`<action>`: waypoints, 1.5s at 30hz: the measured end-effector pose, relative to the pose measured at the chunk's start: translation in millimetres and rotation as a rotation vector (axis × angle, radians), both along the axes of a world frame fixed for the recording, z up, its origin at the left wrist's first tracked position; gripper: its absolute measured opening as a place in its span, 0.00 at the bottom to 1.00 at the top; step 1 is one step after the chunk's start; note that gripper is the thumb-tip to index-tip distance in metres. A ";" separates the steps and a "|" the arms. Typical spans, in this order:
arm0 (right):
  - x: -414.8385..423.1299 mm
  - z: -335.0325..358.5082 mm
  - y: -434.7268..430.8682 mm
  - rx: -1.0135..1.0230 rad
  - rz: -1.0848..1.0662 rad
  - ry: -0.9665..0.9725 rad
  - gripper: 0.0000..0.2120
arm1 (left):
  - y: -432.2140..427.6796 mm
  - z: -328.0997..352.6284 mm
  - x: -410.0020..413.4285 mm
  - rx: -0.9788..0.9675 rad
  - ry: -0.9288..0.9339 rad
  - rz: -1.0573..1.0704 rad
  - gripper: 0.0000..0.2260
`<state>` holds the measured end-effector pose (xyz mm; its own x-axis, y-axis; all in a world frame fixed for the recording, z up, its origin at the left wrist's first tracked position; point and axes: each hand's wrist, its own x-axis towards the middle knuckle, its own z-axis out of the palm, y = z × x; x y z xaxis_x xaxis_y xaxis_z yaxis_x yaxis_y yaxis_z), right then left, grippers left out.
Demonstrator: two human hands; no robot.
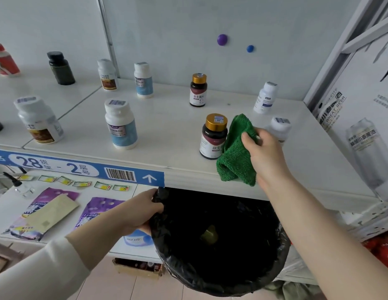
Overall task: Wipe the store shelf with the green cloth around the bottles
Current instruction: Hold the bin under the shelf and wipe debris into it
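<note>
My right hand [267, 155] grips a folded green cloth [237, 154] at the front edge of the white shelf [167, 124]. The cloth hangs against a dark bottle with a gold cap [213, 136]. A white bottle [279, 128] stands just behind my right hand, partly hidden. My left hand [143, 207] holds the rim of a bin lined with a black bag [219, 241], just under the shelf edge. Several more bottles stand on the shelf: a gold-capped one [198, 90], a white one [265, 97] and a blue-labelled one [121, 124].
A blue shelf label strip [80, 168] runs along the front edge at the left. Purple packets [48, 213] lie on the lower shelf. A beer carton [357, 126] stands at the right. Two magnets [222, 40] stick to the back panel.
</note>
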<state>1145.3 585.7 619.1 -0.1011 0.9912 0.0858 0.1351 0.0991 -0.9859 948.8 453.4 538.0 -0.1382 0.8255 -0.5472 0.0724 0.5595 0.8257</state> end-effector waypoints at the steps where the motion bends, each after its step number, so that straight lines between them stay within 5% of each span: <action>1: -5.1 -2.6 -0.8 0.005 -0.005 -0.016 0.13 | -0.2 0.0 -1.0 0.002 0.000 0.005 0.15; 12: -37.4 0.5 -0.4 0.005 -0.047 -0.031 0.13 | -0.6 1.4 -6.4 -0.019 -0.030 0.034 0.15; 20: -48.6 59.9 84.8 0.360 -0.236 -0.550 0.05 | 4.6 2.7 -5.1 -0.024 -0.006 0.053 0.14; 31: -84.4 19.1 199.9 0.075 -0.350 -0.679 0.16 | 13.4 -7.2 -15.1 -0.029 0.012 0.119 0.10; 38: -86.9 5.3 204.9 0.025 -0.078 -0.900 0.19 | 12.1 -11.2 -22.5 -0.044 -0.018 0.097 0.11; 45: -82.4 1.9 189.9 0.018 0.119 -0.869 0.25 | 13.4 -8.3 -24.7 -0.050 -0.041 0.067 0.09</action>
